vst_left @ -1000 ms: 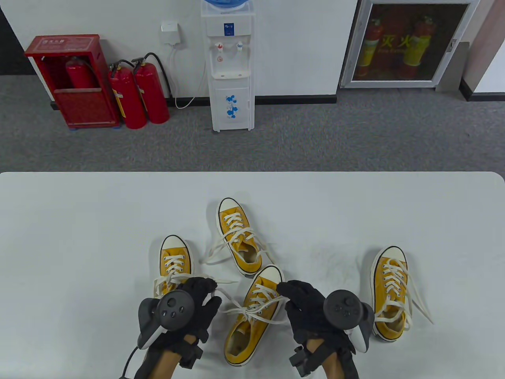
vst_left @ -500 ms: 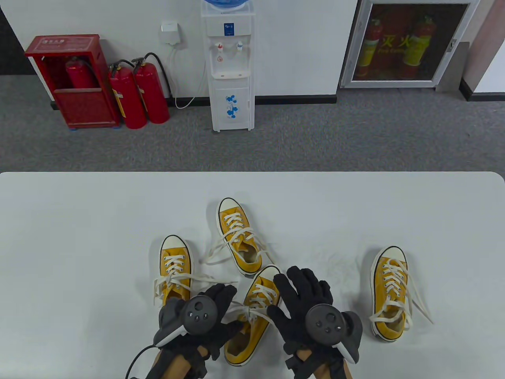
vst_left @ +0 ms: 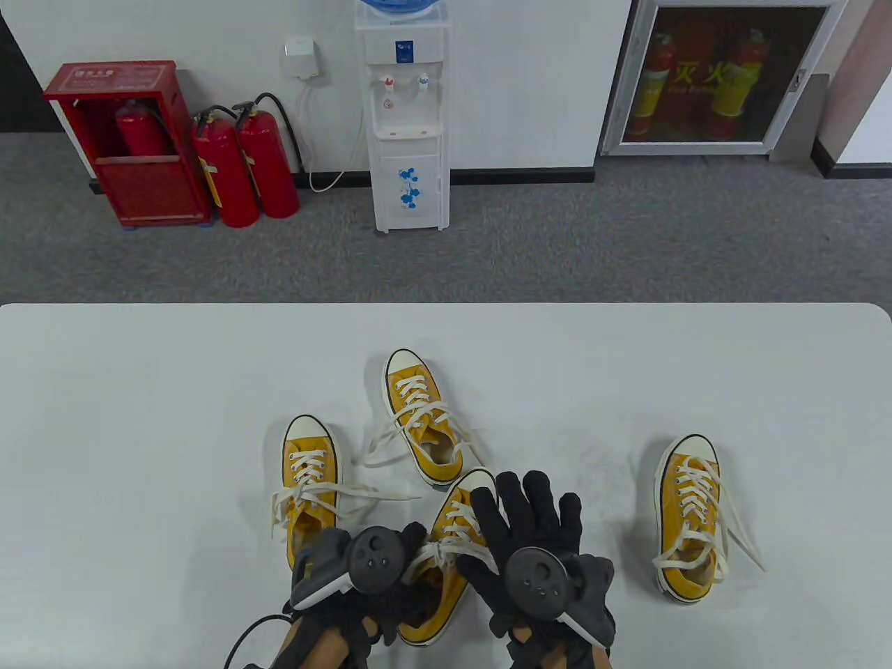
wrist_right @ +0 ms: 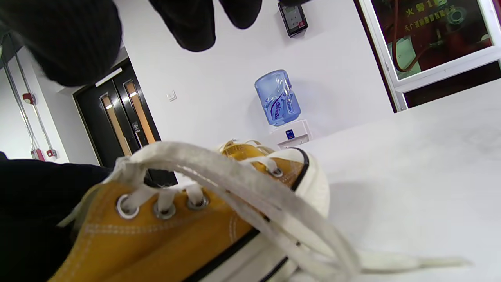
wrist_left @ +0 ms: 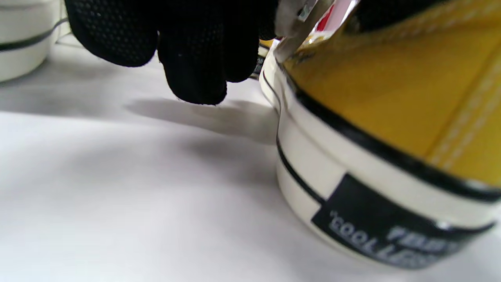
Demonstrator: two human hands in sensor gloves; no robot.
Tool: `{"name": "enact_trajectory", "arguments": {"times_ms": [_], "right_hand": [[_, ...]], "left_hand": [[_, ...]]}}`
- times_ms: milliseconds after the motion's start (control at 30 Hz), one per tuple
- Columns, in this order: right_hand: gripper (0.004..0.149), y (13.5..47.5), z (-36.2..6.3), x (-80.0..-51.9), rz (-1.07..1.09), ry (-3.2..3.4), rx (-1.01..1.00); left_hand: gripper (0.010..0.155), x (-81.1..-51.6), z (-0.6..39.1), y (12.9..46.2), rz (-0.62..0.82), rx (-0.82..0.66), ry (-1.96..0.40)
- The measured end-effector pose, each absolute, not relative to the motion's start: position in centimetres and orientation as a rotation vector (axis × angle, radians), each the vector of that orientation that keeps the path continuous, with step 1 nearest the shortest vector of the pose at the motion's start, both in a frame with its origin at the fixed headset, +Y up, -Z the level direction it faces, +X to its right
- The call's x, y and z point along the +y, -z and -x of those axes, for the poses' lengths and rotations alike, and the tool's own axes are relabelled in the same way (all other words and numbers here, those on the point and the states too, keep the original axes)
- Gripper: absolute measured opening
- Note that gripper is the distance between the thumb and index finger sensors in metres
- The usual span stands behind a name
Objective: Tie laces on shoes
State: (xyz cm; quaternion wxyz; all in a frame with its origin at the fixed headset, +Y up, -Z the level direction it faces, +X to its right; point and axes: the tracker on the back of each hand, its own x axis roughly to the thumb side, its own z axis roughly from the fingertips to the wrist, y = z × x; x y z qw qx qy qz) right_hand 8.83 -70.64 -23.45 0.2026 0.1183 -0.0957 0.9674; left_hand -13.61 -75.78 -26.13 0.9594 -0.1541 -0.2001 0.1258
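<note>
Several yellow canvas shoes with white laces lie on the white table (vst_left: 139, 418). The near centre shoe (vst_left: 453, 523) lies between my hands, its laces (vst_left: 439, 550) crossed over the tongue. My left hand (vst_left: 404, 550) rests against the shoe's left side by the lace crossing. In the left wrist view its fingers (wrist_left: 195, 58) hang curled beside the shoe's sole (wrist_left: 391, 117); what they hold is hidden. My right hand (vst_left: 526, 509) is spread open over the shoe's right side and toe. In the right wrist view a lace (wrist_right: 242, 176) arches over the shoe (wrist_right: 176, 243), below the fingers and not held.
A second shoe (vst_left: 311, 474) lies just left of my left hand, with loose laces trailing right. A third shoe (vst_left: 418, 418) lies beyond the centre shoe. A fourth (vst_left: 690, 516) lies to the right. The table's near edge is at my wrists.
Both hands have moved inward to the centre shoe. The right hand let go of the lace end and spread open. The left hand moved right from the left shoe to the centre shoe's side.
</note>
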Motion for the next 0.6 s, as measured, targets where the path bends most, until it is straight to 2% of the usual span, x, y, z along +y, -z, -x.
{"name": "enact_trajectory", "arguments": {"times_ms": [300, 433, 600], "right_hand": [[0.081, 23.57, -8.76, -70.75, -0.315, -2.712, -0.234], [0.080, 23.63, -8.93, -70.71, -0.292, -2.713, -0.226], [0.078, 23.79, -9.33, -70.66, -0.263, -2.691, -0.221]], "left_hand": [[0.075, -76.39, 13.49, 26.32, 0.398, -0.359, -0.318], [0.067, -76.59, 13.59, 26.55, 0.449, -0.325, -0.298], [0.056, -76.18, 13.43, 26.86, 0.409, -0.285, -0.275]]}}
